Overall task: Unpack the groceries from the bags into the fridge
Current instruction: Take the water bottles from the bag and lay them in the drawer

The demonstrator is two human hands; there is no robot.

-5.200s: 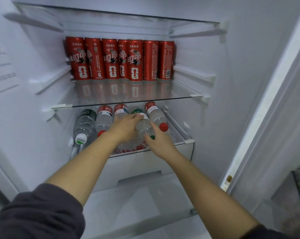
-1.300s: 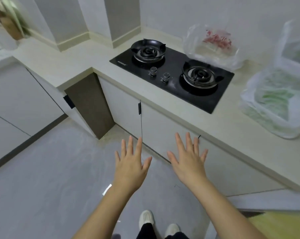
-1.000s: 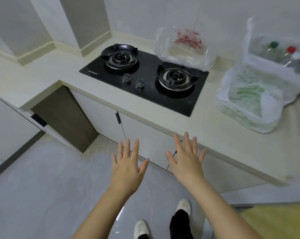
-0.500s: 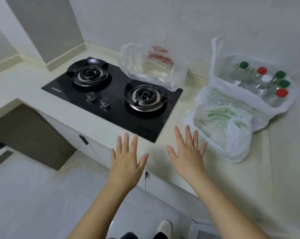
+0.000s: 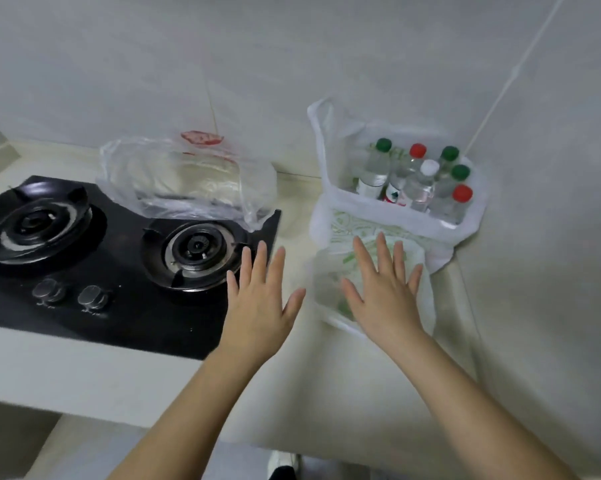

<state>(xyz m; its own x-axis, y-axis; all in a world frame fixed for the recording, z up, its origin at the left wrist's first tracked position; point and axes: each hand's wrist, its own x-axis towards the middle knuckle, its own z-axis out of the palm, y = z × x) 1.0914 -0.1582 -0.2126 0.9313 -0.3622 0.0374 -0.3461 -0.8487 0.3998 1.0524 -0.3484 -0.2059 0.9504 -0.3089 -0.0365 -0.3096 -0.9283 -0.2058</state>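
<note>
The water bottles point(image 5: 416, 181) left to unpack stood upright in the white bag point(image 5: 358, 216) at the back right of the counter point(image 5: 326, 375), close to the wall. Six caps showed: green, red and one white. A few seconds earlier both hands had been at the fridge's lower shelf among bottles lying there. Since then the person had turned to the kitchen, and over the last second the view had swung from the floor and cupboard fronts up onto the counter, bringing the bag nearer.

Both hands had stayed spread flat and empty throughout the approach. The left hand point(image 5: 257, 306) now hung over the counter at the hob's point(image 5: 119, 306) right edge. The right hand point(image 5: 382, 299) was over the green-printed bag point(image 5: 330, 296) lying just in front of the bottle bag. Whether it touched the plastic could not be told. A clear bag with red print point(image 5: 188, 178) sagged over the back of the hob and looked empty.

By my reading, one load was done and the next pick-up was about to begin, most likely from the bottle bag, with nothing gripped yet.
</note>
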